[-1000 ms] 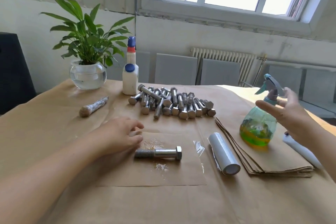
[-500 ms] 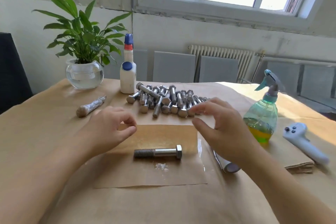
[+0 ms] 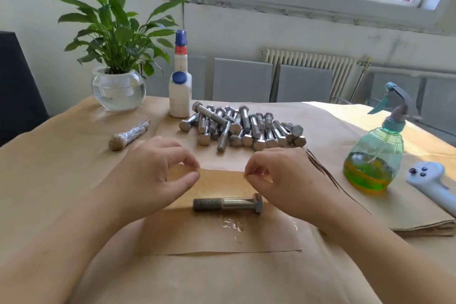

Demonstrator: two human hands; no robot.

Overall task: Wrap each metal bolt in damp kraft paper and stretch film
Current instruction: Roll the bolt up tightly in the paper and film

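The paper-covered surface (image 3: 61, 180) carries a kraft sheet (image 3: 209, 234), its far edge pinched and lifted by the left hand (image 3: 153, 175) and right hand (image 3: 283, 180), each grip closed on the paper. A single bolt (image 3: 228, 203) lies on the sheet, long axis left-right, head rightward, threads leftward. Behind are seen a spray bottle (image 3: 375, 155), a bolt pile (image 3: 241, 128) and a wrapped bolt (image 3: 128, 134)

From my feed, the right hand (image 3: 283, 180) covers the stretch-film roll completely, and its wrist hides the near corner of the kraft paper stack (image 3: 419, 219). The white controller (image 3: 431, 185) runs off the right edge. The pile of bolts (image 3: 244, 128) overlaps too tightly to count (lower ones buried). The white bottle (image 3: 180, 91) shows no readable label.
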